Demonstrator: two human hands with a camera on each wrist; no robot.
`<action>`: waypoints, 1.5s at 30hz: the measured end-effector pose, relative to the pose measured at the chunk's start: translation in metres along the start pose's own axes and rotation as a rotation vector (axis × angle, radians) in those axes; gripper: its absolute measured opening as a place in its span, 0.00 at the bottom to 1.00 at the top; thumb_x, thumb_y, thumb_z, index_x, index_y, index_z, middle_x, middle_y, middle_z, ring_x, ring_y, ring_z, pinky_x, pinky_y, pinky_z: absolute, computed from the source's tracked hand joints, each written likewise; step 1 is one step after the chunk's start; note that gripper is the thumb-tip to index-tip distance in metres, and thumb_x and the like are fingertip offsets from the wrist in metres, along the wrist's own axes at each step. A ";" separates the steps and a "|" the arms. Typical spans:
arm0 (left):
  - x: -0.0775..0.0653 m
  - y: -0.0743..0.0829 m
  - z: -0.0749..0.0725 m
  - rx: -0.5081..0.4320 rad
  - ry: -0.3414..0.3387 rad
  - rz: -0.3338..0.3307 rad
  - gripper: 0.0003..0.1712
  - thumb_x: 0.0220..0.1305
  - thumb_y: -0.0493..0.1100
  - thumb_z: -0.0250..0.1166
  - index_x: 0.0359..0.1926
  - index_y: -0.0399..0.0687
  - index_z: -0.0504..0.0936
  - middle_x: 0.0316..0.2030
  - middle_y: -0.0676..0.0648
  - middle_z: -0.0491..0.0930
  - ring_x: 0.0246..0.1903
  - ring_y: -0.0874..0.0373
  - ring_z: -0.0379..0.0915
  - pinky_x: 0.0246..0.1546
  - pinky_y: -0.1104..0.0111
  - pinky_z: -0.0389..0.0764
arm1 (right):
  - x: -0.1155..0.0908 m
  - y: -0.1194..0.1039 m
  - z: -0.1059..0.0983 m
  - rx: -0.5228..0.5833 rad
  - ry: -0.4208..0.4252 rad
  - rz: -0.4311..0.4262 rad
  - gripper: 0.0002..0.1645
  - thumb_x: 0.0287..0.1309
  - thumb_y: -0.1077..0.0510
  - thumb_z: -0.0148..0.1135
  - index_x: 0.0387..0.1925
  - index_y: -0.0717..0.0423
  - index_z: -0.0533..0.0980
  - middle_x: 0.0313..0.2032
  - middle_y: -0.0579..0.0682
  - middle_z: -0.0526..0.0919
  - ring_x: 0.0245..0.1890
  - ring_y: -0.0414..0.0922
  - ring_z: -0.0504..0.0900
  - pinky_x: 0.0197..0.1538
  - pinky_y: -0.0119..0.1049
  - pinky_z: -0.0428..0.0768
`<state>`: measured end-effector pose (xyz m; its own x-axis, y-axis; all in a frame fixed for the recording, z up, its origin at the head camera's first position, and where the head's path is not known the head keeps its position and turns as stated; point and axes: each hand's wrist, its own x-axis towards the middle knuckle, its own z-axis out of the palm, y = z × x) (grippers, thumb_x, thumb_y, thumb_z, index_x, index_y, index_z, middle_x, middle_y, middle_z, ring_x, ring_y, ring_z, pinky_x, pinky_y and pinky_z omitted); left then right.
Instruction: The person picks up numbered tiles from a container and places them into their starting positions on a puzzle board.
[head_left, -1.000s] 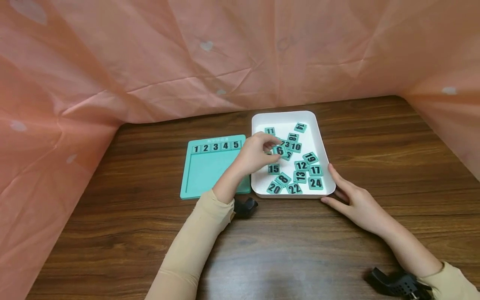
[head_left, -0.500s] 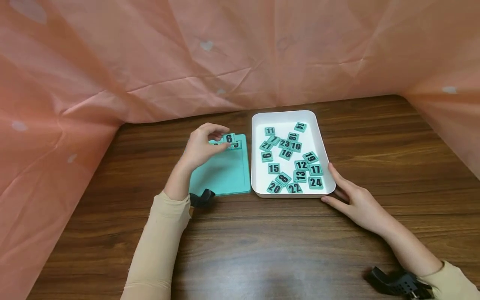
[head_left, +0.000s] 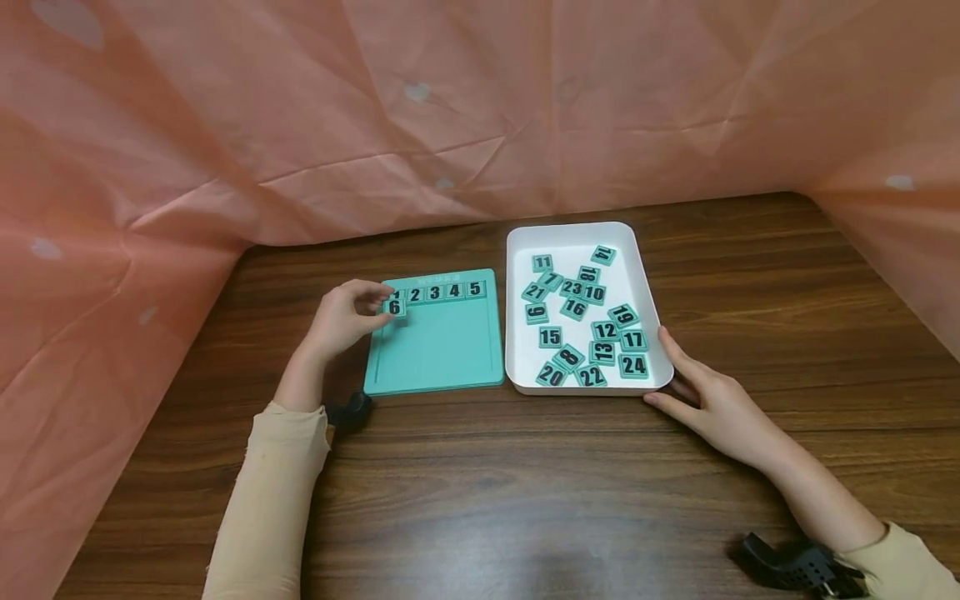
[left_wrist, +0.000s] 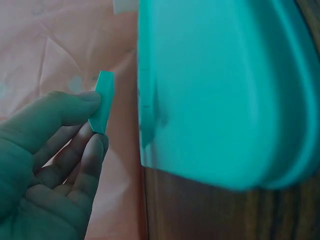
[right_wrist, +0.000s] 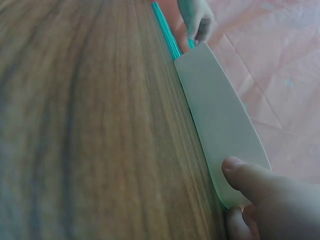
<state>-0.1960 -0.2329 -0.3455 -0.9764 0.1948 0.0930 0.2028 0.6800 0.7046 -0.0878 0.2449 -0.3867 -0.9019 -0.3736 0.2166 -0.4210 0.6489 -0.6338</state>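
My left hand (head_left: pixel 335 323) pinches a teal number tile (head_left: pixel 394 309) marked 6 between thumb and fingertips. In the left wrist view the tile (left_wrist: pixel 103 102) appears edge-on, apart from the board. It overlaps the number 1 tile at the upper left of the teal board (head_left: pixel 442 350). Tiles 1 to 5 line the board's top row, the 1 partly covered. My right hand (head_left: pixel 716 410) rests at the near right corner of the white tray (head_left: pixel 517 350), its thumb on the front wall (right_wrist: pixel 215 115) and index finger along the right side.
Inside the tray lie several loose number tiles (head_left: pixel 602 352), some overlapping and turned different ways. The tray stands just right of the board on a brown wooden table (head_left: pixel 480 483). Pink cloth (head_left: pixel 465 108) hangs behind and at both sides.
My left hand has carried the 6 tile left, out of the tray and across the top row to the board's left side. The right hand stays at the tray's corner.
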 end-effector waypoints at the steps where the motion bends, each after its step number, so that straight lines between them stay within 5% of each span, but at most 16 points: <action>1: 0.000 -0.002 0.000 0.004 -0.007 -0.001 0.20 0.57 0.36 0.69 0.52 0.36 0.80 0.47 0.40 0.76 0.44 0.47 0.74 0.45 0.57 0.77 | 0.000 0.000 0.000 0.000 -0.001 0.000 0.52 0.57 0.55 0.67 0.75 0.51 0.46 0.67 0.67 0.58 0.60 0.59 0.67 0.51 0.08 0.56; 10: 0.005 -0.011 0.006 0.055 -0.054 -0.034 0.21 0.58 0.36 0.69 0.53 0.36 0.79 0.49 0.39 0.77 0.46 0.47 0.74 0.47 0.56 0.77 | 0.000 0.000 0.000 0.001 -0.003 0.001 0.52 0.58 0.56 0.66 0.74 0.51 0.46 0.67 0.67 0.58 0.60 0.55 0.67 0.51 0.09 0.59; 16: 0.007 -0.008 0.008 0.102 -0.040 -0.061 0.20 0.57 0.34 0.69 0.51 0.34 0.80 0.48 0.38 0.78 0.45 0.47 0.74 0.47 0.57 0.77 | 0.000 0.000 0.000 0.019 -0.010 0.006 0.52 0.58 0.56 0.66 0.74 0.52 0.46 0.68 0.67 0.57 0.59 0.62 0.68 0.51 0.09 0.59; 36: 0.008 -0.007 0.011 0.124 -0.017 -0.077 0.18 0.58 0.33 0.67 0.51 0.33 0.80 0.47 0.36 0.76 0.45 0.46 0.73 0.46 0.56 0.77 | 0.000 0.000 0.000 0.022 -0.011 0.010 0.52 0.58 0.56 0.66 0.74 0.52 0.46 0.67 0.68 0.56 0.58 0.62 0.69 0.50 0.10 0.59; 45: 0.009 0.007 0.008 0.113 -0.013 -0.047 0.20 0.58 0.35 0.68 0.52 0.34 0.80 0.47 0.38 0.77 0.45 0.46 0.74 0.45 0.55 0.77 | 0.000 -0.001 0.001 0.012 -0.009 0.007 0.52 0.58 0.56 0.66 0.74 0.53 0.46 0.67 0.68 0.57 0.57 0.61 0.70 0.50 0.10 0.59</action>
<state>-0.2029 -0.2202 -0.3452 -0.9841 0.1697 0.0518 0.1645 0.7636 0.6244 -0.0877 0.2439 -0.3868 -0.9040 -0.3752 0.2050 -0.4131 0.6434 -0.6445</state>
